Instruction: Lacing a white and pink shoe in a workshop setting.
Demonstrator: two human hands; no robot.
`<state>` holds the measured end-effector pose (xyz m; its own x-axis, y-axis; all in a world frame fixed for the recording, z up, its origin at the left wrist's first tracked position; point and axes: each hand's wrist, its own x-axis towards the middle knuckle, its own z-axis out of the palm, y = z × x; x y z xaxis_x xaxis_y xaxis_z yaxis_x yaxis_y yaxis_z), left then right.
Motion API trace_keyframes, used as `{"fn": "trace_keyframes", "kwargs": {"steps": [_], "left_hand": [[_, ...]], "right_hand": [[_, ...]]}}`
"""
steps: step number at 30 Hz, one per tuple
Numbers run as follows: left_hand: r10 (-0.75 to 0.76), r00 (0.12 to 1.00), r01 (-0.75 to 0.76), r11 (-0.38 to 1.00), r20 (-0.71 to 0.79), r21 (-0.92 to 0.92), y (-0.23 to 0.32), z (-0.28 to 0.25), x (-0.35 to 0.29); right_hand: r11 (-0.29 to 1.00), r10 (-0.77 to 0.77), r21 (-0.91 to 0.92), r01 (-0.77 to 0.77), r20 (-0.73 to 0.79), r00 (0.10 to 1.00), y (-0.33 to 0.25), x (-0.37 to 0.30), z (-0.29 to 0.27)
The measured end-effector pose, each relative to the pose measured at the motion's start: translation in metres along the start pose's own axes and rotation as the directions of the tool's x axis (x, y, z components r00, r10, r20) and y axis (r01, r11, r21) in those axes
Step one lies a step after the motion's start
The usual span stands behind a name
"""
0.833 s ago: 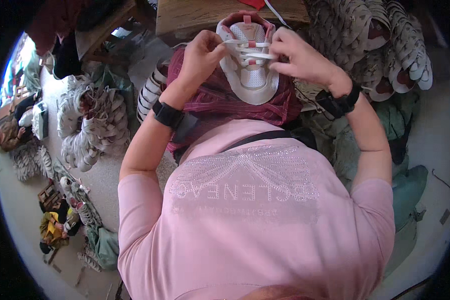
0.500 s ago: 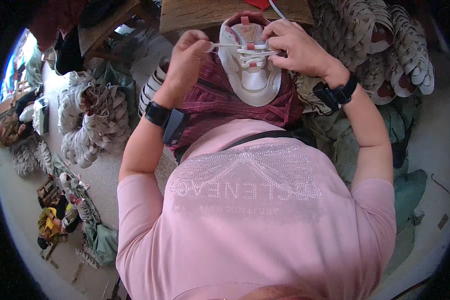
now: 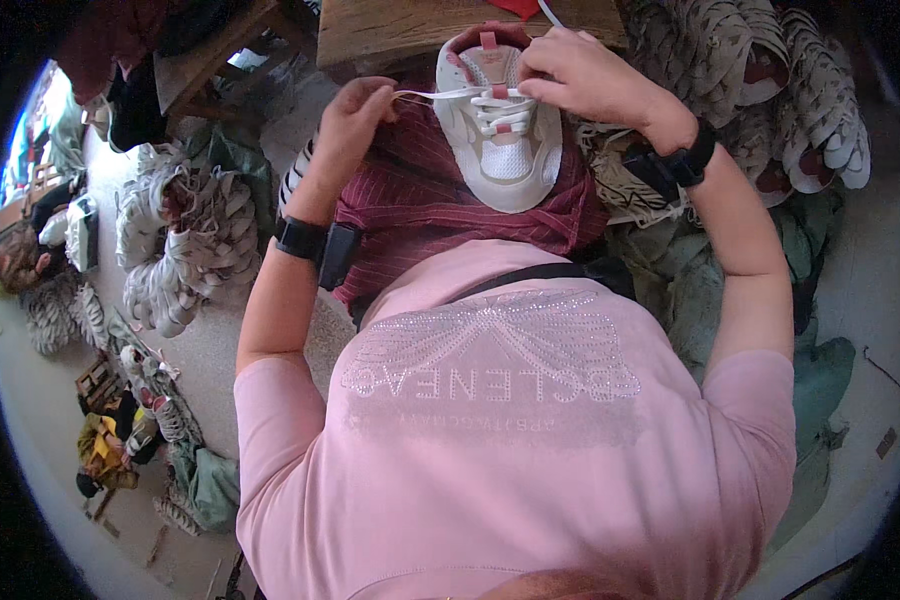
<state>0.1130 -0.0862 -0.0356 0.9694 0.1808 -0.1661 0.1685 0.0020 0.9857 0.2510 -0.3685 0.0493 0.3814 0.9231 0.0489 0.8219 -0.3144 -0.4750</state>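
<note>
A white shoe (image 3: 525, 188) is being presented toe toward the wearer, over a maroon striped cloth (image 3: 420, 205), with its heel end being positioned near the edge of a wooden table (image 3: 395, 38). A white lace (image 3: 450, 94) is being stretched sideways from the lace rows to the left hand (image 3: 355, 112), in which it is being pinched between thumb and fingers, just beside the shoe. The right hand (image 3: 595, 80) is being held over the right side of the shoe opening with its fingers bent; the fingertips are being placed at the lace, but whether it is being gripped cannot be told.

As to progress, the lower part of the throat is being spanned by several lace rows, and this portion is being judged as done. The uppermost visible row is being held under apparent tension and is being assessed as not yet finished. Above it, the tongue (image 3: 491, 66) and its pink pull tab (image 3: 488, 40) are being left uncrossed; any lacing there is being counted as outstanding. A free length of lace (image 3: 550, 14) is being noted beyond the right hand, by the table. Eyelets beneath the right hand are being hidden and are not being assessed.
</note>
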Motion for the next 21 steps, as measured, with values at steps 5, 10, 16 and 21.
{"fn": "trace_keyframes", "kwargs": {"steps": [5, 10, 16, 21], "left_hand": [[0.222, 0.973, -0.215, 0.785, 0.060, 0.580, 0.009, 0.025, -0.004], [0.511, 0.853, -0.400, 0.506, 0.108, 0.764, 0.026, 0.045, -0.004], [0.427, 0.896, -0.421, 0.722, 0.124, 0.549, 0.014, 0.058, 0.006], [0.289, 0.949, -0.316, 0.837, 0.128, 0.447, 0.034, 0.064, 0.005]], "right_hand": [[0.998, 0.064, -0.010, -0.063, 0.069, 0.996, -0.002, 0.010, 0.003], [0.968, -0.097, -0.248, 0.042, -0.215, 0.972, -0.019, 0.002, -0.002], [0.986, 0.163, -0.007, -0.168, -0.195, 0.967, -0.025, -0.009, 0.005], [0.905, 0.373, 0.275, -0.325, -0.142, 0.917, -0.011, -0.011, 0.017]]}}
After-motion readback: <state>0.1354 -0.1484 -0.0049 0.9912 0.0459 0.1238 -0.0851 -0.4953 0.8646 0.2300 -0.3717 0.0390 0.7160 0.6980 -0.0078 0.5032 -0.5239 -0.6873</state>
